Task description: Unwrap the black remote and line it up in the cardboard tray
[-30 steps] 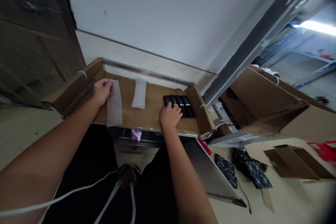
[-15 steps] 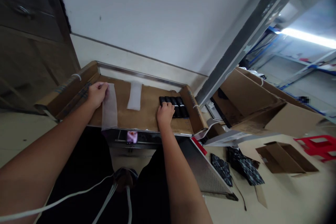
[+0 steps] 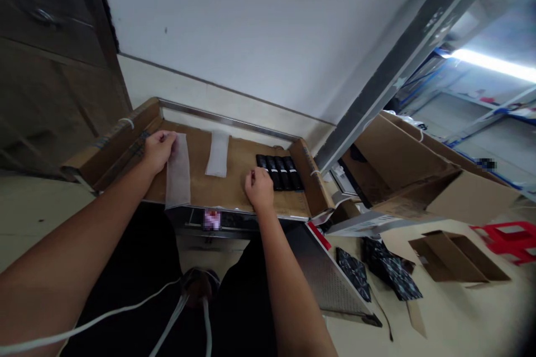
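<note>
Head view: your left hand (image 3: 157,149) fingers pinch the clear bag (image 3: 178,171) top to steady it, right hand (image 3: 259,189) curled w/ something small beside black sticks (image 3: 280,172).

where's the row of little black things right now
In the head view, the row of black items lies at the right end of the cardboard tray, beside its right wall, just beyond the right hand.
</note>
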A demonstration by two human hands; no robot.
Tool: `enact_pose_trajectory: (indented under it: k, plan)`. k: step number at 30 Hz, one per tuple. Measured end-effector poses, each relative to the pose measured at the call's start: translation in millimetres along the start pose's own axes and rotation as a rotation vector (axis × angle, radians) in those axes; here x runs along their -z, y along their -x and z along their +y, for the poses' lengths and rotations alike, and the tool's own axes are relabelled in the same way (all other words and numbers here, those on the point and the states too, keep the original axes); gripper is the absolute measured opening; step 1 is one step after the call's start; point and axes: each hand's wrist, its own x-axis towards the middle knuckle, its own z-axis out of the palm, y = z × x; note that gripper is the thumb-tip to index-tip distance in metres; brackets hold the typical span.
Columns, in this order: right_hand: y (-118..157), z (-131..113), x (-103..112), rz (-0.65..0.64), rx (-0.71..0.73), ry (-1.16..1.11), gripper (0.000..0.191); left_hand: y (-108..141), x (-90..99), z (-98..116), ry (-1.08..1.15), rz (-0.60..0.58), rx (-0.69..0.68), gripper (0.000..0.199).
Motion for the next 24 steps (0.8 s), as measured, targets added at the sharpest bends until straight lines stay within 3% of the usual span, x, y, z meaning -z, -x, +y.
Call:
enact_pose_trajectory:
  k: [4,7,10,12,14,18,24]
  plan:
    - [2,-8,1,-0.178,0.067,-0.189,0.026,9,-5.8,7,0.124,0.029,0.008,0.015]
    - [0,-11,1,-0.22,-0.014,-0.375,0.034,33,-22.8,34,0.245,0.016,-0.001,0.023]
    - [-2,-13,1,-0.321,-0.239,-0.829,0.048,62,-53.9,72,0.3,-0.131,-0.006,0.043]
    - [-2,-14,2,-0.387,-0.377,-1.109,0.053,77,-79.1,94,0.27,-0.198,-0.041,0.038]
    - [-1,-14,4,-0.407,-0.441,-1.23,0.05,84,-103.0,106,0.263,-0.246,-0.082,0.025]
    - [1,-11,4,-0.391,-0.524,-1.276,0.042,74,-131.1,109,0.284,-0.323,-0.082,0.016]
    - [-1,-6,-4,-0.256,-0.566,-1.286,0.042,23,-120.8,111,0.184,-0.462,-0.018,0.013]
